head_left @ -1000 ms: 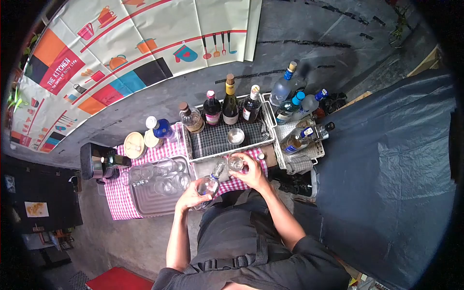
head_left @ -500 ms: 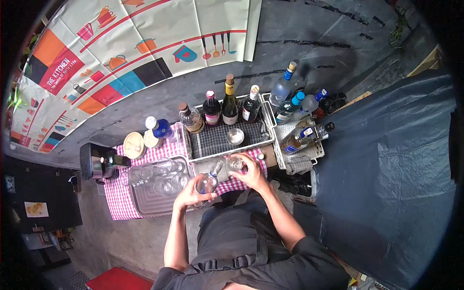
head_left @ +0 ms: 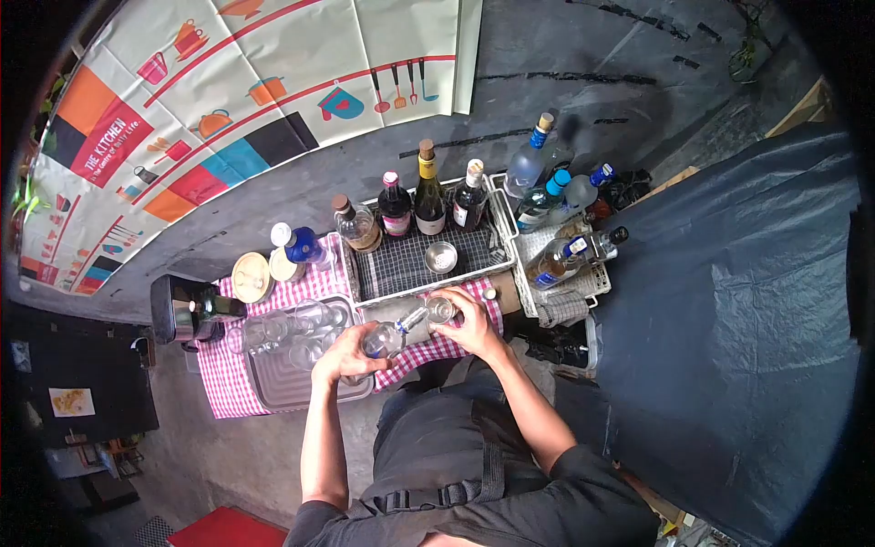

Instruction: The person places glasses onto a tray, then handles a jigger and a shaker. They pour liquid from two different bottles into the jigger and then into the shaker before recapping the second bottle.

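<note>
My left hand [head_left: 343,355] is wrapped round a clear glass bottle [head_left: 381,342], tipped over with its neck pointing right and slightly up in view. The bottle's mouth comes right up to the rim of a small clear glass [head_left: 441,311]. My right hand [head_left: 473,325] grips that glass between thumb and fingers from the right side. Both are above the front of the table, over a pale grey cloth and the pink checked tablecloth [head_left: 227,387]. A small metal bowl [head_left: 441,258] sits on a dark checked cloth just beyond my right hand.
Several bottles line the back of a white basket tray [head_left: 383,299]; a second white basket [head_left: 594,284] at right holds more. Left of my hands, a grey tray [head_left: 278,392] carries several clear glasses [head_left: 310,316]. A black machine [head_left: 173,308] stands at the table's left end.
My left hand has shifted left and tipped the bottle further over, bringing its mouth toward the small glass. My right hand holds the glass in nearly the same place.
</note>
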The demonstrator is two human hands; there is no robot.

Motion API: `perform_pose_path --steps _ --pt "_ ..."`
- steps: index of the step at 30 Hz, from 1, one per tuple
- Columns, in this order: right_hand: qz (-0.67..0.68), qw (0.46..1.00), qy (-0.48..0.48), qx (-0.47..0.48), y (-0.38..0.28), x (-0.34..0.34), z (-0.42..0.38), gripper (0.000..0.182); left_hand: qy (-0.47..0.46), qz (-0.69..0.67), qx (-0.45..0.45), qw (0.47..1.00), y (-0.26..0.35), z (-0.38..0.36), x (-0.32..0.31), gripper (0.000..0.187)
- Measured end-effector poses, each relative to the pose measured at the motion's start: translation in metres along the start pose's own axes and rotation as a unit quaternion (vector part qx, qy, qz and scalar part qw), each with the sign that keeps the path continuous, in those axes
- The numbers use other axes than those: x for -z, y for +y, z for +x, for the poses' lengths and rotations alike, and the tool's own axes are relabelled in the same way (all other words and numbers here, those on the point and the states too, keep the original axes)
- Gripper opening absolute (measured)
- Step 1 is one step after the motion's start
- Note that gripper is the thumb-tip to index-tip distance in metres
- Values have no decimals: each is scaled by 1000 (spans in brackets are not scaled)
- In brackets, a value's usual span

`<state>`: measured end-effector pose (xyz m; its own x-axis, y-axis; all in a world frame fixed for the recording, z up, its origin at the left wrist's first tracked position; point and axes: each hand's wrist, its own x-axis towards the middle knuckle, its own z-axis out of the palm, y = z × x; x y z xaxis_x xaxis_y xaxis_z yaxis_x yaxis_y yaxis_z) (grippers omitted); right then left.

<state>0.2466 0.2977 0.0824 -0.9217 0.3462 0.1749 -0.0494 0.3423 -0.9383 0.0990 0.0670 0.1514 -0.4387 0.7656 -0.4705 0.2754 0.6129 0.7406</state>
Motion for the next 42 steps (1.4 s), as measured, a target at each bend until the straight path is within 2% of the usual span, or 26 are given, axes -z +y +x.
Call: perform_pose_path --steps 2,3,5,12,15,17,20,27,29,30,32,38,42 --pt "1 1000 -2 -1 -1 0 0 53 40 67 -34 996 -12 5 -4 66" --pt "1 1000 -1 -2 -2 0 1 53 38 67 -34 996 -11 6 -3 66" --pt "0 1000 -9 -12 -4 1 1 54 -12 73 9 997 -6 9 1 78" --pt "2 1000 -10 -9 -3 2 0 55 -9 113 25 993 -17 13 1 85" --pt "1 1000 -13 -12 -1 1 0 55 24 123 26 992 -14 10 4 85" --pt "-6 1000 -16 -9 -1 2 0 55 10 147 37 988 -6 11 8 92" --pt "2 1000 -17 -10 0 2 1 55 10 149 33 988 10 5 13 87" --pt "5 1000 -22 -12 4 1 0 55 -39 126 11 991 -16 19 11 81" --pt "8 999 -26 -18 5 1 0 55 -6 137 -18 990 -14 18 11 63" --pt "8 999 -26 -18 5 1 0 55 -6 138 -18 990 -10 18 12 63" --pt "6 999 -28 -15 5 1 -1 55 -64 125 24 990 -1 18 16 78" --pt "12 999 -31 -21 5 1 -1 55 -24 129 -7 991 -13 19 12 70" --pt "12 999 -26 -19 6 0 -1 55 -51 116 15 992 0 17 17 66"
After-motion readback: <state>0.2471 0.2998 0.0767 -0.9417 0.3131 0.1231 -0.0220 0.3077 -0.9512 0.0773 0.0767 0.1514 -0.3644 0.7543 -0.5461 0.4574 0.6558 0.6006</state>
